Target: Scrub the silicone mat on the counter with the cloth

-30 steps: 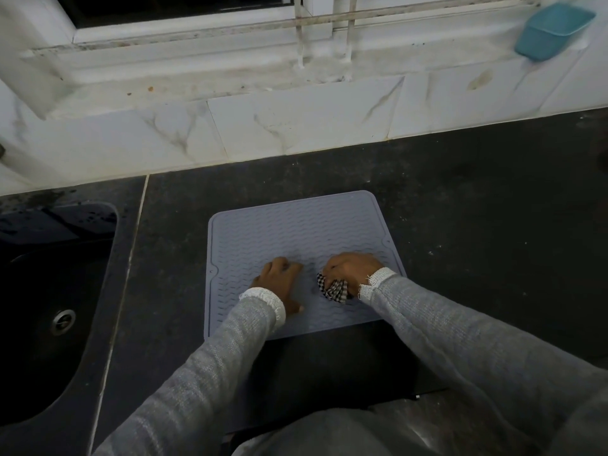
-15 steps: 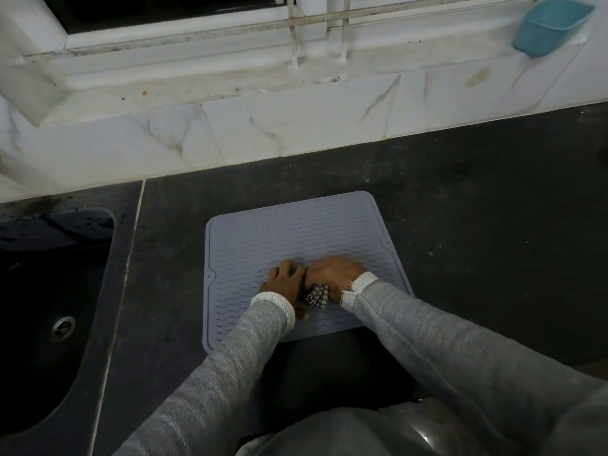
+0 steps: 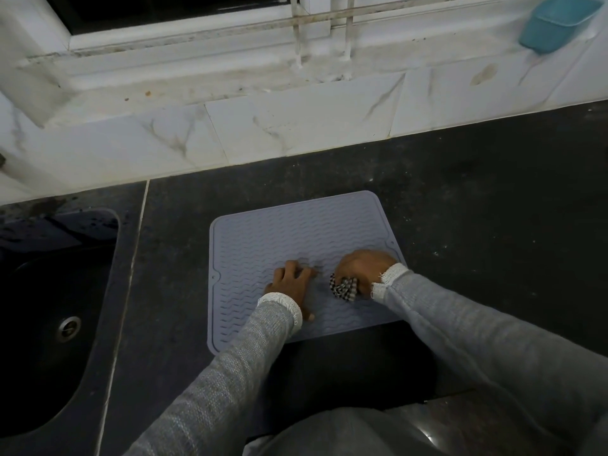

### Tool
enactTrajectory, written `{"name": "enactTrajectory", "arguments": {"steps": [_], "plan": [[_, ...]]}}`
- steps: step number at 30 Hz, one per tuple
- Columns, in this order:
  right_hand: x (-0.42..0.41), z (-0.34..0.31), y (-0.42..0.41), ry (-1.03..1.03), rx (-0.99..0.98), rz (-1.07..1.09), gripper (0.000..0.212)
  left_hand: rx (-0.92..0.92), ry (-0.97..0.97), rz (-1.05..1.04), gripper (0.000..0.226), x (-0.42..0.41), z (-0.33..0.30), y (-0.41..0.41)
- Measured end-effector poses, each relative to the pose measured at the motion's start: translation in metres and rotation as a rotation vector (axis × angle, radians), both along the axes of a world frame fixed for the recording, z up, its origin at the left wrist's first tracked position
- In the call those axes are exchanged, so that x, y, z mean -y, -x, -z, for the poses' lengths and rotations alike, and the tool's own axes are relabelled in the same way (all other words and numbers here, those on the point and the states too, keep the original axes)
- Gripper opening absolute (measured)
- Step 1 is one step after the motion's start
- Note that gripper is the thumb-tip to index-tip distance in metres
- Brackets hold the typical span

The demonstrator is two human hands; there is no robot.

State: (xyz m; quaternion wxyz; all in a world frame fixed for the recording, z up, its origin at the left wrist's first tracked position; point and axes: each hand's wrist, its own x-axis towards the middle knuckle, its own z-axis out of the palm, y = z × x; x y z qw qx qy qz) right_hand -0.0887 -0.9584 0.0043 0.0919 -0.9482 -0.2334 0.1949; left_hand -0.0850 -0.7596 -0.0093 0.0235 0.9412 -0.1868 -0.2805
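A person in a grey knit top worked a silicone mat (image 3: 296, 245) lying flat on the dark counter (image 3: 477, 209), between a black sink (image 3: 49, 307) to the left and bare stone to the right. The right hand (image 3: 363, 266) was closed around a bunched checked cloth (image 3: 343, 287), pressing it onto the mat close to the right edge, in the nearer half. The left hand (image 3: 292, 284) lay open, fingers spread and flat on the ridged surface just beside the cloth, apparently pinning the mat in place.

The mat's longer side appeared to run away from the body toward the tiled wall (image 3: 296, 126), though the wide lens made that hard to judge. Most of its unscrubbed-looking surface lay ahead of and to the left of the cloth, so the cloth hand was the one placed to sweep it (the bracing hand sat directly in the path of a leftward stroke).

The sleeves covered the mat's near edge and near right corner. Most of the cloth was buried in the fist, so its size could not be told. Whether the mat was wet or soiled could not be made out in the dim light. A blue tub (image 3: 559, 23) on the window ledge was cut off by the frame.
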Motion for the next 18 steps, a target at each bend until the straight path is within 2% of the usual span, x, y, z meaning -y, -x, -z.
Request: {"name": "enactTrajectory", "arguments": {"steps": [3,6,9,13,18], "plan": [[-0.028,0.0,0.006,-0.049,0.084,-0.062,0.031,0.006,-0.031,-0.013,0.091,0.004,0.0,0.001],[-0.042,0.009,0.008,-0.083,0.018,-0.048,0.031,0.018,-0.035,-0.023,0.093,0.005,0.001,0.002],[-0.023,0.01,0.009,-0.117,-0.005,-0.028,0.034,0.014,0.008,-0.024,0.089,0.002,0.002,0.003],[0.014,0.006,0.006,-0.035,-0.044,-0.065,0.039,0.003,0.036,-0.03,0.086,0.0,0.0,0.003],[-0.001,-0.001,0.0,-0.063,-0.06,0.011,0.031,-0.006,0.014,-0.039,0.088,0.004,-0.001,0.002]]}}
